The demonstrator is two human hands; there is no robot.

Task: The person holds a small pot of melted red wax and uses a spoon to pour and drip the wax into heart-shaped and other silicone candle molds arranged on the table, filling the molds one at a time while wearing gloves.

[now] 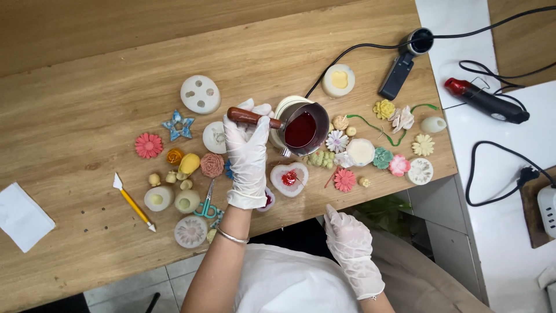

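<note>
Head view: the gloved left hand [248, 152] clenches the wooden handle [250, 117] of a small metal pitcher [302, 130] of red liquid, held level above a heart-shaped mould [289, 178] so nothing spills. The right hand [349, 242] rests relaxed, holding nothing, off the table edge [69, 203].

the pouring pot [301, 128] sits behind the heart mould [289, 178] (left of the flower pieces [382, 136]) on the table [75, 104].

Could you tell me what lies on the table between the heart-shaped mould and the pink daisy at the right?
In the head view, a thin red stick lies slanted between the heart-shaped mould and the pink daisy; otherwise bare wooden table.
</note>
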